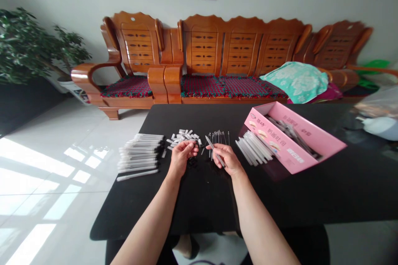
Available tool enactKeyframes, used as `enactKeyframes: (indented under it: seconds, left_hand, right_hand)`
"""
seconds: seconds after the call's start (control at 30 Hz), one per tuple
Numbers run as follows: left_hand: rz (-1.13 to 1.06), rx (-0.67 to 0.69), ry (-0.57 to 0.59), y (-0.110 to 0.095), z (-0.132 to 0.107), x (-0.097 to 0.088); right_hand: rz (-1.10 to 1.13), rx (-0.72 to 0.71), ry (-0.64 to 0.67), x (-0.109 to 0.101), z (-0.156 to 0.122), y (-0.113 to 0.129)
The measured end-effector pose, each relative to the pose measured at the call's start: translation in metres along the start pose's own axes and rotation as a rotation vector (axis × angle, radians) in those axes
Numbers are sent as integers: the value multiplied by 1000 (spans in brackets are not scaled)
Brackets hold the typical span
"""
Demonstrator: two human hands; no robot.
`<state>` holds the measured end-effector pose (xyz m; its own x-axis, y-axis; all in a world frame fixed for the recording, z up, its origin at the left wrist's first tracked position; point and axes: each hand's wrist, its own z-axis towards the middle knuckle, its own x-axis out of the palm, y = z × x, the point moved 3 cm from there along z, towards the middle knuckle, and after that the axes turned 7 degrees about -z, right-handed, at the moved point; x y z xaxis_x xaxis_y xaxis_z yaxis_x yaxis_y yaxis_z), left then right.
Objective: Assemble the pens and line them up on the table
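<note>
Both my hands rest over the middle of a black table [280,203]. My left hand [182,155] is closed in a pinch on a small part from the pile of white pen caps [183,135] just beyond it. My right hand [226,158] is closed round a clear pen barrel [214,150] that points up and to the left. Behind my right hand lie several thin refills [218,137]. A stack of assembled pens with black ends [141,154] lies to the left, and a bundle of clear barrels [255,149] to the right.
An open pink cardboard box [295,140] with more pen parts sits at the right. A plastic bag [381,117] lies at the table's far right. Behind stand wooden sofas [217,49] with a green towel [297,80], and a potted plant [27,45] at the left.
</note>
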<state>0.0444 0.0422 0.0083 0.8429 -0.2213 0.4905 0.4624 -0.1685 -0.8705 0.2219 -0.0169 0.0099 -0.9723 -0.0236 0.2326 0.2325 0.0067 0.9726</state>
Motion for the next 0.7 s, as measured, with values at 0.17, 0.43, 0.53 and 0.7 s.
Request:
enactKeyframes:
  seconds: [0.17, 0.43, 0.53, 0.7]
  left_hand:
    - [-26, -3, -30, 2, 1, -1]
    - [481, 170, -145, -9, 0, -8]
    - [877, 274, -107, -12, 0, -8]
    - [1174, 377, -92, -18, 0, -9]
  right_hand:
    - [-85, 4, 101, 5, -2, -1]
    - [8, -8, -15, -1, 0, 1]
    - [66, -13, -80, -2, 0, 4]
    - [89, -32, -108, -5, 0, 3]
